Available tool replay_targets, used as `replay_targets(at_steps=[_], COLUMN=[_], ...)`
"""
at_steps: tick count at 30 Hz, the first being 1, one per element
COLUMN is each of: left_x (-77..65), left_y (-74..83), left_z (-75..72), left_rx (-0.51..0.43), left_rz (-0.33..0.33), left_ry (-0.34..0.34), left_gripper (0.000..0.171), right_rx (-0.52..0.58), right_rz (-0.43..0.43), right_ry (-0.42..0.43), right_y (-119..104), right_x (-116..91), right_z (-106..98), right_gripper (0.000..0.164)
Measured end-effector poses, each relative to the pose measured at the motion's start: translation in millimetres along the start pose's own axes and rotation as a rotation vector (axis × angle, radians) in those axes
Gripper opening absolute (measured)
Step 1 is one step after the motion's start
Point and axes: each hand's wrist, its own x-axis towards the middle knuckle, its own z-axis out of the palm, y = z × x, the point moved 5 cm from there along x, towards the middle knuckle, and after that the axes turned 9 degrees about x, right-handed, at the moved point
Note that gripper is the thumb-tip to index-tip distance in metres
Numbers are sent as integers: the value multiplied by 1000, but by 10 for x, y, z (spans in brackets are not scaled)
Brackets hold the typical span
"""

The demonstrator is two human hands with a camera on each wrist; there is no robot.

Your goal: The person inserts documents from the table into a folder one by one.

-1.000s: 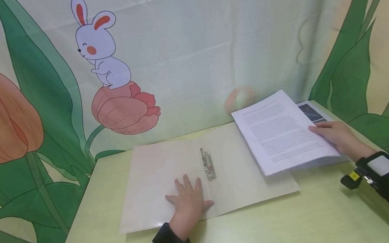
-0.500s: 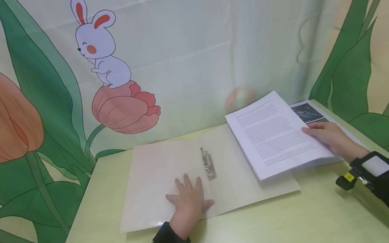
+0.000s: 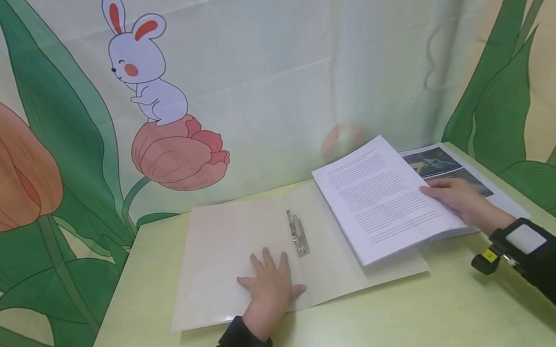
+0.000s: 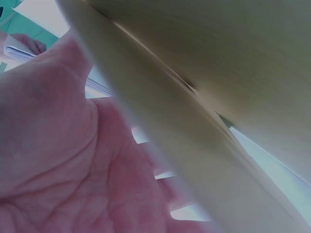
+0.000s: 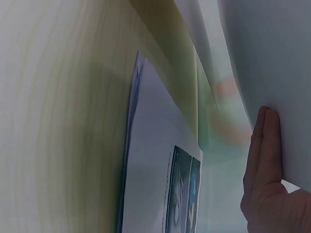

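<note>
An off-white file folder (image 3: 216, 251) lies spread open on the table, a metal clip (image 3: 298, 235) fixed near its fold. My left hand (image 3: 267, 288) rests on the left cover with fingers spread, close to the fold. At the right, my right hand (image 3: 456, 197) pinches printed sheets (image 3: 375, 202) by their right edge, thumb on top. These sheets tilt over the folder's right cover and overlap it. In the right wrist view the fingers (image 5: 269, 145) lie straight against the underside of the paper (image 5: 272, 63).
More papers (image 3: 504, 205) with printed photos lie on the table (image 3: 364, 330) at the right, partly under the held sheets. A cloth backdrop (image 3: 273, 89) with a rabbit and tulips hangs right behind the table. Both wrists wear black bands.
My right hand has carried the sheets leftward and slightly toward me, farther over the folder's right cover. More of the photo pages shows behind. The left hand has stayed put.
</note>
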Motion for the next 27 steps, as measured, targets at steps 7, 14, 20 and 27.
replay_targets(at_steps=[7, 14, 20, 27], left_x=[10, 16, 16, 15], left_y=[0, 2, 5, 9], left_z=[12, 22, 18, 14], left_rx=[11, 12, 14, -4], left_rz=[1, 0, -2, 1], left_ry=[1, 2, -1, -6], left_gripper=[86, 86, 86, 85], right_rx=[-19, -7, -11, 14], right_rz=[9, 9, 4, -5], right_ry=[-3, -10, -21, -31], right_y=[0, 5, -17, -43], right_x=[17, 24, 22, 7], right_z=[68, 123, 177, 260], right_gripper=[71, 71, 70, 67])
